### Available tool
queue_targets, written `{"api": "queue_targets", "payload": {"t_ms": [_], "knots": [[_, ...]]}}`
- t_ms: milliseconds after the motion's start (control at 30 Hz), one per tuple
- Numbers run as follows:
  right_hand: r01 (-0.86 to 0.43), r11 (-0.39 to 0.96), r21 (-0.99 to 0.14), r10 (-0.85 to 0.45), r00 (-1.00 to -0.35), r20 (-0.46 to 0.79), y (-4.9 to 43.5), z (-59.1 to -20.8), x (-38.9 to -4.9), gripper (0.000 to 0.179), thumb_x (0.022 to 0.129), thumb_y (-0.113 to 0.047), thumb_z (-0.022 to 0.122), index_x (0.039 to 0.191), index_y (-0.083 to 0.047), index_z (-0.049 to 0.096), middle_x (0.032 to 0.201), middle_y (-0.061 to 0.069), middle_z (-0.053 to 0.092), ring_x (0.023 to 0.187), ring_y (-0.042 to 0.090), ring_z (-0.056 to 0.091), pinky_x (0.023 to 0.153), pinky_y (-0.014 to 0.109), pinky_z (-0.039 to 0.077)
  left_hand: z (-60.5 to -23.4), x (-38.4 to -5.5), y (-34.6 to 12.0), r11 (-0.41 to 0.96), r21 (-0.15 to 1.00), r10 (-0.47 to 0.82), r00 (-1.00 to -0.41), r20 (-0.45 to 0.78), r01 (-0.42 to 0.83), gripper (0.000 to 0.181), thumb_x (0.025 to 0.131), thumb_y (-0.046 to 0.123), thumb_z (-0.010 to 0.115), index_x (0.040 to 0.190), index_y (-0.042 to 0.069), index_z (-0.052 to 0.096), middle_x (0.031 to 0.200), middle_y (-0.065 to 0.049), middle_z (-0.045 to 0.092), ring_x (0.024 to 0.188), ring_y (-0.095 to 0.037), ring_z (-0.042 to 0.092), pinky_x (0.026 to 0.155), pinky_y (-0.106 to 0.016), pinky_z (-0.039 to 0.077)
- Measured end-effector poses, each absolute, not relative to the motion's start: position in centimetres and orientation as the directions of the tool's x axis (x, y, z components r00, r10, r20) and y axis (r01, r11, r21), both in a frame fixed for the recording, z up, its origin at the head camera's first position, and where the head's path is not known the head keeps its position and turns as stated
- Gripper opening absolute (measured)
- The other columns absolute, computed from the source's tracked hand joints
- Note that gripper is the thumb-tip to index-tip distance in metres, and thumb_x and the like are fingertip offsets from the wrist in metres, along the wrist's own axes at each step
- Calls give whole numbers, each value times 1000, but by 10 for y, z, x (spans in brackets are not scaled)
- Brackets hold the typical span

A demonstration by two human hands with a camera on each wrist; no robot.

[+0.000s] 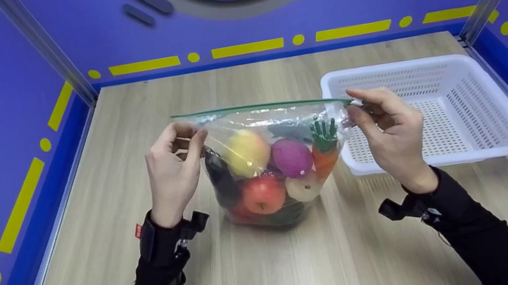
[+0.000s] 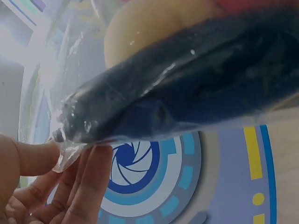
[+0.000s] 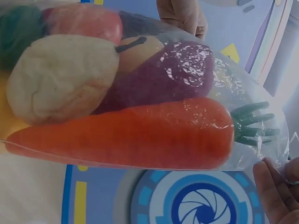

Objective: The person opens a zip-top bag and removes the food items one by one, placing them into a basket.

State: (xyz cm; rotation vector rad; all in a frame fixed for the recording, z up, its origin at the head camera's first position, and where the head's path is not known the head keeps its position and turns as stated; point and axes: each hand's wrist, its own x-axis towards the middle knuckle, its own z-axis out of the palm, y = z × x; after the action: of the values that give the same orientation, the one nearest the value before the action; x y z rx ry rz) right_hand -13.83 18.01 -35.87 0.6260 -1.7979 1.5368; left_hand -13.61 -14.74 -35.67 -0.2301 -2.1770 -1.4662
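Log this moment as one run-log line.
clear bag: holds carrot, red fruit | left hand: pinches its left side | right hand: pinches its right side | white basket: right of bag

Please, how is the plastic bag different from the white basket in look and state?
The plastic bag is see-through, with a green strip along its top; the white basket is opaque, with many small openings.
The bag bulges roundly; the basket has a boxy, straight-sided shape.
The left hand and right hand pinch the bag near its top; the basket rests on the table, held by neither.
Both are containers.
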Motion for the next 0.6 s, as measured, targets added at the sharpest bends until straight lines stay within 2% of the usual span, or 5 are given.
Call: {"api": "queue_targets", "payload": {"t_ms": [167,233,333,433,600], "knots": [[-716,186,-673,103,-667,738,178,-362,-141,24,91,16,69,115,16,71,95,3,74,74,4,72,68,18,61,-350,-129,-136,506,751,-202,-788,581,424,36,97,14,77,124,-5,64,120,-20,69,112,-29,71,101,-33,60],[-709,186,-680,110,-672,732,177,-362,-141,24,91,17,69,114,16,71,95,0,74,74,3,72,68,17,61,-346,-126,-131,569,706,-210,-756,620,422,53,95,18,80,137,-7,58,137,-24,62,133,-35,61,118,-42,50],[-702,190,-686,109,-679,726,178,-361,-141,26,89,20,68,114,16,71,97,-8,74,74,3,72,68,17,61,-339,-122,-124,623,664,-219,-722,656,414,72,92,23,83,149,-6,50,153,-25,52,151,-40,43,131,-48,32],[-698,195,-689,102,-684,722,178,-360,-141,26,90,19,68,116,15,71,96,-11,74,74,2,72,69,16,60,-332,-119,-114,642,612,-187,-680,709,462,65,90,22,84,143,-4,57,155,-28,49,157,-45,35,134,-54,25],[-702,198,-684,103,-679,727,179,-362,-138,27,94,15,67,121,14,70,93,-10,77,72,2,70,65,13,56,-325,-119,-92,675,474,-40,-614,789,565,35,91,22,82,119,3,71,147,-29,57,153,-48,40,132,-69,12]]}}
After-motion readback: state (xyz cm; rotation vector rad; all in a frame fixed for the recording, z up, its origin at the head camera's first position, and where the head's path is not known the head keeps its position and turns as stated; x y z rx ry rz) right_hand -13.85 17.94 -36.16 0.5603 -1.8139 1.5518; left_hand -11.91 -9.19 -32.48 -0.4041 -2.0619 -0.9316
